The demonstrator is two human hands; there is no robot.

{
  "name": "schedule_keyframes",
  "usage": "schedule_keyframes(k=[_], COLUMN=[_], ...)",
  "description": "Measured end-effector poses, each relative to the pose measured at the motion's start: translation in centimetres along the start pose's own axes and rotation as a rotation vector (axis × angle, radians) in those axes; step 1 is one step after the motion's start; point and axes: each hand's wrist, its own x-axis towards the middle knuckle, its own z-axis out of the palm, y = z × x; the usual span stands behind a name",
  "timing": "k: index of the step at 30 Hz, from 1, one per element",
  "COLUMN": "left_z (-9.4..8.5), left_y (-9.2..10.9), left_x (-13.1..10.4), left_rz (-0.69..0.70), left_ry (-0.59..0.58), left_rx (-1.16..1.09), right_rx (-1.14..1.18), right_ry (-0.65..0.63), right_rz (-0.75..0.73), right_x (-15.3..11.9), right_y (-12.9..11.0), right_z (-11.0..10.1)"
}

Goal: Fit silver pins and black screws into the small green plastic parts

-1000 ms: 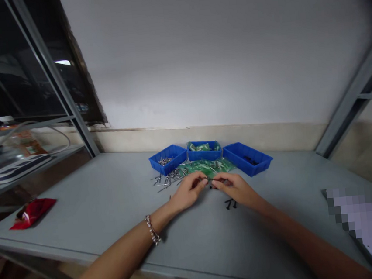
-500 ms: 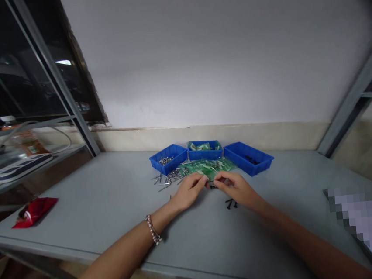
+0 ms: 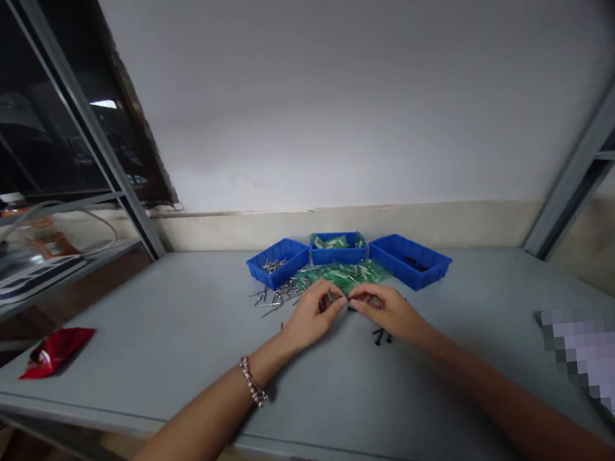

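My left hand [image 3: 317, 311] and my right hand [image 3: 384, 306] meet fingertip to fingertip above the grey table, both in a pinch. What they grip between them is too small to make out. Just behind them lie green plastic packets [image 3: 344, 274]. Loose silvery metal pins [image 3: 278, 295] are scattered left of the packets. Black screws [image 3: 381, 336] rest on the table beneath my right hand. Along the back stand a blue bin with metal pins [image 3: 278, 261], a blue bin with green packets [image 3: 339, 257] and a blue bin with dark parts [image 3: 411, 260].
A red wrapper [image 3: 58, 350] lies on the table's left part. At the right edge is a blurred-out pale object [image 3: 609, 368]. Metal posts [image 3: 135, 222] rise at both sides, and a wall [image 3: 332, 148] closes off the back. A bottle [image 3: 50, 233] stands on the left shelf.
My left hand has shifted slightly right, and its fingertips now meet those of my right hand. The bins, packets and loose pins stay where they were.
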Motion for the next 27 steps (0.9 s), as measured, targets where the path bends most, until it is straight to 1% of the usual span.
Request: schedule_keyframes(k=[6, 11, 16, 18, 22, 27], left_z=[-0.10, -0.21, -0.32, -0.34, -0.35, -0.29], left_y=[-0.05, -0.16, -0.03, 0.01, 0.12, 0.18], left_x=[-0.18, -0.11, -0.14, -0.17, -0.23, -0.19], left_rz=[0.103, 0.137, 0.158, 0.160, 0.118, 0.100], left_ry=[0.041, 0.072, 0.064, 0.055, 0.015, -0.016], left_rx=[0.075, 0.103, 0.123, 0.126, 0.130, 0.131], right_rx=[0.055, 0.060, -0.005, -0.014, 0.021, 0.033], right_ry=[-0.003, -0.020, -0.042, -0.044, -0.035, 0.018], right_rz=[-0.012, -0.017, -0.049, -0.056, -0.065, -0.089], right_x=[0.03, 0.08, 0.09, 0.08, 0.09, 0.11], right_y=[0.13, 0.12, -0.07, -0.21, -0.30, 0.06], right_z=[0.04, 0.00, -0.29, -0.38, -0.33, 0.00])
